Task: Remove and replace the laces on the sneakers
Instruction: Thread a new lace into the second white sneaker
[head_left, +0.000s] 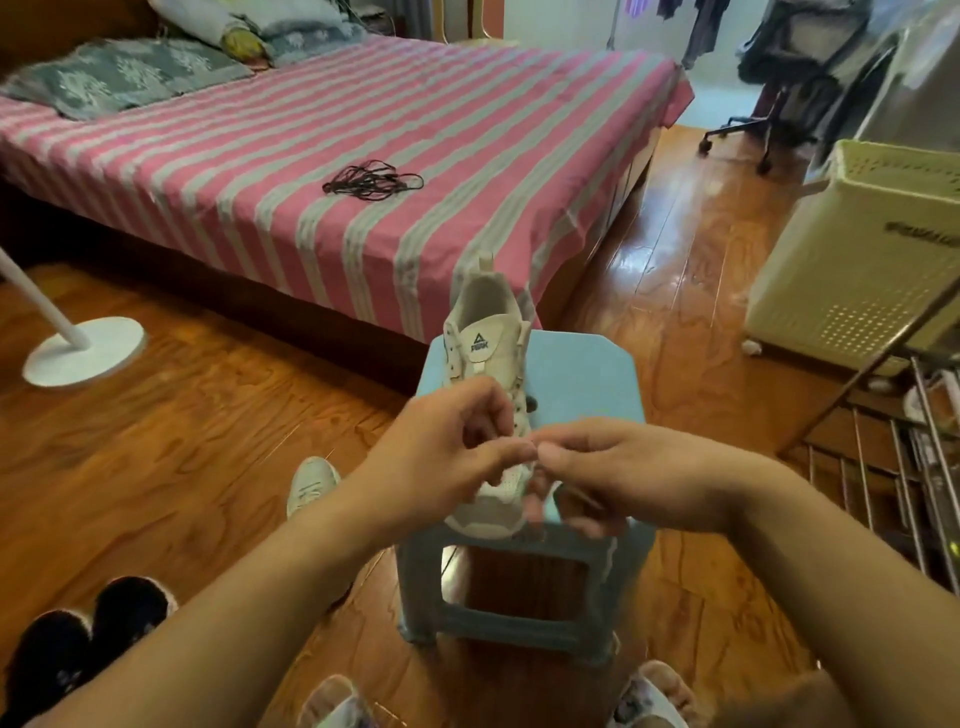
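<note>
A white sneaker (488, 332) stands on a blue plastic stool (582, 374), toe towards me, with its upper eyelets bare. My left hand (447, 452) and my right hand (618, 467) meet fingertip to fingertip over the sneaker's lower eyelets. Both have curled fingers and pinch what looks like a thin lace, which is hardly visible between them. A short dark piece (530, 402) shows at the sneaker's right side. The second white sneaker (311, 483) lies on the floor left of the stool. A bundle of black laces (371, 181) lies on the bed.
The pink-striped bed (311, 156) is behind the stool. A white fan base (85, 351) stands at the left, and a cream laundry basket (857, 270) and a metal drying rack (893, 457) at the right. Black slippers (88, 639) lie on the wooden floor at lower left.
</note>
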